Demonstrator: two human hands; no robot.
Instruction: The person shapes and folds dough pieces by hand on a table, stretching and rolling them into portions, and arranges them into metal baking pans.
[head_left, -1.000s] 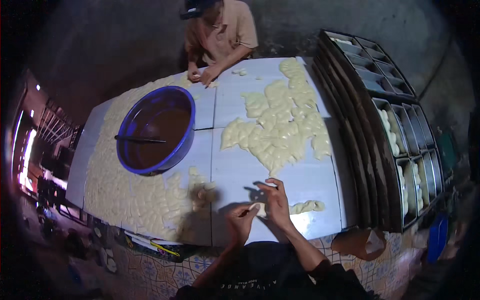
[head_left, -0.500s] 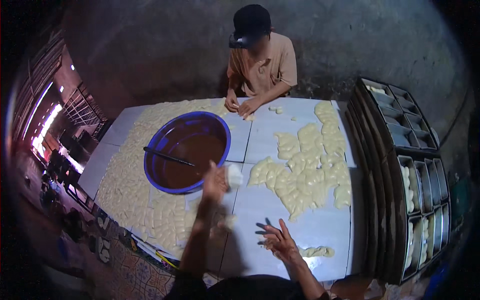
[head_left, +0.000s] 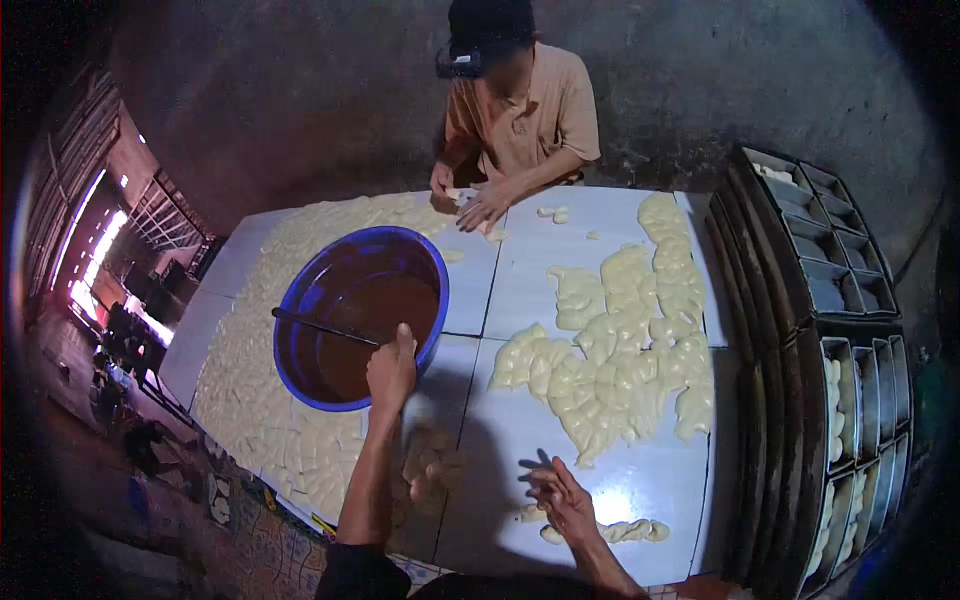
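Observation:
My left hand [head_left: 390,368] is over the right side of a blue tub [head_left: 298,357] of brown liquid, at the end of a dark stick [head_left: 310,319] lying across it. Its fingers curl inward; what they hold is hidden. My right hand [head_left: 565,505] is open, fingers spread, just above the white tiled tabletop [head_left: 488,515], beside a twisted strip of pale dough [head_left: 640,532]. Flattened pale dough pieces [head_left: 620,360] cover much of the table's right half, and more dough [head_left: 270,420] covers its left side.
A co-worker [head_left: 525,110] in a cap and tan shirt handles small dough pieces at the far edge. Stacked dark trays of metal tins [head_left: 845,270], some holding dough, line the right side. A bright doorway [head_left: 100,250] and clutter lie at the left.
My left hand has left the dough near my right hand and moved up to the tub; the white thing it carried midway is out of sight. My right fingers have spread. The view has shifted.

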